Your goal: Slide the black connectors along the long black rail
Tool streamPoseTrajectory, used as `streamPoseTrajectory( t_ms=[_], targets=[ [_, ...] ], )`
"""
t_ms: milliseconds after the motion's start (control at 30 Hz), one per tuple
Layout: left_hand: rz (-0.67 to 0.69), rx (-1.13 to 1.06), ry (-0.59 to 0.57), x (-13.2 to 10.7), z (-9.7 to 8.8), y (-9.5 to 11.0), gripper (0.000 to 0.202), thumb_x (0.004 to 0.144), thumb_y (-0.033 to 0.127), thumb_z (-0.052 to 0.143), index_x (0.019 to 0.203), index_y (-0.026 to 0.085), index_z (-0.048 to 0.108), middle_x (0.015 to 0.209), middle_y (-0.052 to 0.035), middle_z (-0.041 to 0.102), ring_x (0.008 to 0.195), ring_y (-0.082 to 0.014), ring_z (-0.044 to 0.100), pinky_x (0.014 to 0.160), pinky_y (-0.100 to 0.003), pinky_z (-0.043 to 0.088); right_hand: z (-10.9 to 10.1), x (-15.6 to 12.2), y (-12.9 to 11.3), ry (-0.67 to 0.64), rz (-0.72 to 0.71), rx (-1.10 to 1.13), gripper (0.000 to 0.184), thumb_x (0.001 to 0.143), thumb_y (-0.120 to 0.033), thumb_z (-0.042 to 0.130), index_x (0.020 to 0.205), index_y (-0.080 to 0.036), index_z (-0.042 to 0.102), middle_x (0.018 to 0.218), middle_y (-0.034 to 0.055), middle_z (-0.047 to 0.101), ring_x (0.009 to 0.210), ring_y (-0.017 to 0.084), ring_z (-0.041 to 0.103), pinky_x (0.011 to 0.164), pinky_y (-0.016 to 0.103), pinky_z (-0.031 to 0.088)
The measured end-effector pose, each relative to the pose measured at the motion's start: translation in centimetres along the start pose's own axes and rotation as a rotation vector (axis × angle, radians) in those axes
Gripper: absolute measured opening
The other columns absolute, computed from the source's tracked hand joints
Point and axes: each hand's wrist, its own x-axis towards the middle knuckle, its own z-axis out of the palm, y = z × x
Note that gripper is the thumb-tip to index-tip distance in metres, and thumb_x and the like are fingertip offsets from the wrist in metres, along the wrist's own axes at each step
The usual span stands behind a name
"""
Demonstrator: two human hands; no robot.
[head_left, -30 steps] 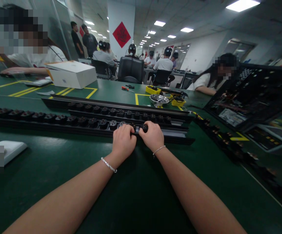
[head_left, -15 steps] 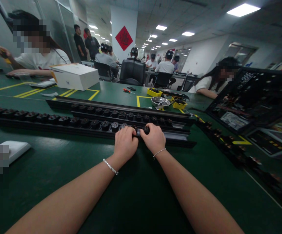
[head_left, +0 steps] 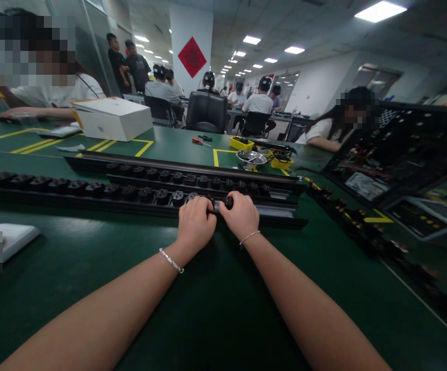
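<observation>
A long black rail (head_left: 142, 207) lies across the table, with a row of round black socket modules (head_left: 161, 196) seated in its channel. My left hand (head_left: 197, 222) is closed at the right end of this row, its fingers around a black socket module that they mostly hide. Just to its right, my right hand (head_left: 241, 214) pinches another black socket module (head_left: 229, 202) over the channel. Only a small gap separates the two thumbs. Bare pale channel shows right of my right hand. Behind lies a second rail (head_left: 246, 176) with similar modules.
More black modules joined in a chain (head_left: 366, 226) run down the right side, near an open black case (head_left: 405, 149). Beyond the rails are a metal bowl (head_left: 251, 158), yellow bins (head_left: 241, 143), a screwdriver (head_left: 198, 141) and a white box (head_left: 113, 119). Co-workers sit left and right.
The whole view has shifted slightly, so things appear a little further left and higher. Both hands keep their grip at about the same place on the rail.
</observation>
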Motion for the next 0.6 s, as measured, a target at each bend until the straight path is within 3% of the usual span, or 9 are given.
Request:
streamPoseTrajectory(
  t_ms=[233, 600],
  targets=[
    [-0.017, 0.007, -0.012, 0.13, 0.04, 0.10, 0.011, 0.074, 0.013, 0.048, 0.078, 0.023, 0.045, 0.088, -0.0025, 0.057, 0.091, -0.0212, 0.053, 0.080, -0.037, 0.038, 0.09, -0.12, 0.22, 0.009, -0.014, 0.009, 0.026, 0.080, -0.047, 0.053, 0.090, -0.024, 0.059, 0.092, 0.0037, 0.065, 0.092, 0.021, 0.053, 0.072, 0.032, 0.039],
    [-0.005, 0.015, 0.015, -0.02, 0.11, 0.28, 0.011, 0.073, 0.012, 0.047, 0.078, 0.023, 0.045, 0.086, -0.0026, 0.056, 0.090, -0.0218, 0.053, 0.080, -0.037, 0.038, 0.19, -0.07, 0.21, 0.024, -0.011, -0.003, 0.022, 0.079, -0.043, 0.054, 0.087, -0.024, 0.059, 0.089, 0.0036, 0.064, 0.089, 0.021, 0.053, 0.070, 0.031, 0.039]
  ],
)
